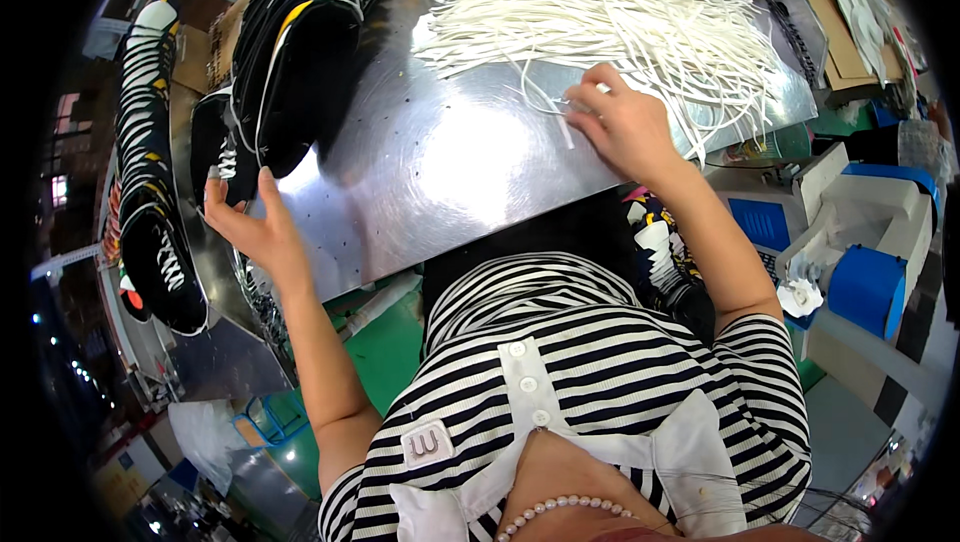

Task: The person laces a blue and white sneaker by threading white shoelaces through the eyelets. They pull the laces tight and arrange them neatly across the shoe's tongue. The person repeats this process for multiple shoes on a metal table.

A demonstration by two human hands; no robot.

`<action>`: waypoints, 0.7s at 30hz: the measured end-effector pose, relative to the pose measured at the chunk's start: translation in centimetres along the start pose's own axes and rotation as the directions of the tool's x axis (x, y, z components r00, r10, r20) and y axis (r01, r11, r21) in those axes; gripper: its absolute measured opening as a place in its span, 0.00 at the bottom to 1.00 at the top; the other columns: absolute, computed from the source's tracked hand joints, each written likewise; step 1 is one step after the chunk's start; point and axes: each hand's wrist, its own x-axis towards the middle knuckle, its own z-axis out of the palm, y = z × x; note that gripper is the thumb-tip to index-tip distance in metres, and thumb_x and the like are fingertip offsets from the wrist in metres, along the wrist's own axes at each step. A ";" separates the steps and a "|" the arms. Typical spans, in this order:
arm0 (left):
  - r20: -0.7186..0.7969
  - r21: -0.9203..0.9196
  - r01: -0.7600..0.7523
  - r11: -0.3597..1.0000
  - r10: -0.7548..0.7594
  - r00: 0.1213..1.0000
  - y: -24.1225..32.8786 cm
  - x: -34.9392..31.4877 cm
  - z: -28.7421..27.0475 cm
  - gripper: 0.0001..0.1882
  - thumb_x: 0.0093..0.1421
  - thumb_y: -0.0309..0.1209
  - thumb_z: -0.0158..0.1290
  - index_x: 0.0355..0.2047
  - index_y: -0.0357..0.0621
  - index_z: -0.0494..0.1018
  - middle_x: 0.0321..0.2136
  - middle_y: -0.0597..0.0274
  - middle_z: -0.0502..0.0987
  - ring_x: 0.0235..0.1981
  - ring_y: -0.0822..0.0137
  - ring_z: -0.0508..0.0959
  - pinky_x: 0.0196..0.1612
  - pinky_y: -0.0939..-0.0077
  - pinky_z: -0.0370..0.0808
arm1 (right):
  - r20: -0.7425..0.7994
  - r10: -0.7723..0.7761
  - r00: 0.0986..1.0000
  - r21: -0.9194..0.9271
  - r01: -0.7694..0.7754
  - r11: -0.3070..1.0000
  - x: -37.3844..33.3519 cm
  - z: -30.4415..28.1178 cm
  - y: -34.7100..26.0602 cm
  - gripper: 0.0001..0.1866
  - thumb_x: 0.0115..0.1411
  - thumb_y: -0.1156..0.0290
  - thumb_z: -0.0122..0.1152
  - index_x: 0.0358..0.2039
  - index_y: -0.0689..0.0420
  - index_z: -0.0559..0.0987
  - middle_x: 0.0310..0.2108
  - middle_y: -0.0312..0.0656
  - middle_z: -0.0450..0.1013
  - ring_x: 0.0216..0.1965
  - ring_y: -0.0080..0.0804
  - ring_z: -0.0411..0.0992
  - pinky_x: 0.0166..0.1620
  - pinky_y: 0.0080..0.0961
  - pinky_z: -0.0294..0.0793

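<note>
White cords (600, 17) lie in a loose, tangled heap across the far side of the shiny metal bench (385, 207) in the head view. Of the person's hands, the right hand (635, 132) curls by the heap's near edge, fingertips at a stray cord (537, 93); blur hides whether it is pinched. The left hand (262, 234) is open, fingers spread, near nested black-and-white pieces (320, 52).

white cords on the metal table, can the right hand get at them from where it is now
Probably yes: the right hand is at the near edge of the white cords, which lie uncovered on the metal table, and nothing visible stands between.
</note>
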 end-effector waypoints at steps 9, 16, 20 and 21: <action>0.125 -0.116 0.097 0.989 -0.082 0.989 -7.3 -0.8 4.8 0.38 0.53 0.42 0.67 0.56 0.33 0.63 0.54 0.50 0.69 0.54 0.57 0.70 0.53 0.66 0.67 | -0.093 0.065 0.994 -0.226 -0.085 0.970 -1.9 -0.8 3.4 0.10 0.55 0.70 0.63 0.39 0.49 0.79 0.44 0.31 0.72 0.28 0.37 0.76 0.30 0.33 0.75; 0.076 -0.139 0.069 0.988 -0.059 0.995 -6.9 -1.3 3.1 0.31 0.57 0.35 0.64 0.55 0.33 0.64 0.51 0.55 0.74 0.50 0.62 0.75 0.51 0.68 0.69 | 0.214 -0.372 0.903 -0.170 0.410 0.896 -1.0 -1.7 -1.1 0.18 0.53 0.73 0.62 0.46 0.45 0.78 0.41 0.30 0.71 0.22 0.31 0.73 0.23 0.31 0.72; 0.146 -0.209 0.127 0.970 -0.098 0.984 -5.7 -0.3 3.3 0.22 0.58 0.33 0.62 0.49 0.36 0.70 0.46 0.58 0.76 0.40 0.70 0.75 0.45 0.76 0.71 | 0.402 -0.417 0.815 -0.199 0.522 0.829 2.3 -0.2 0.7 0.12 0.52 0.73 0.60 0.39 0.51 0.76 0.36 0.34 0.70 0.22 0.35 0.73 0.23 0.31 0.72; 0.095 -0.295 0.143 0.945 -0.120 0.988 -5.5 -0.1 3.8 0.18 0.59 0.31 0.62 0.47 0.36 0.72 0.42 0.61 0.77 0.36 0.74 0.73 0.42 0.80 0.70 | 0.409 -0.463 0.786 -0.146 0.558 0.817 3.1 -0.3 0.8 0.08 0.53 0.72 0.59 0.35 0.54 0.74 0.33 0.36 0.68 0.22 0.37 0.72 0.23 0.32 0.72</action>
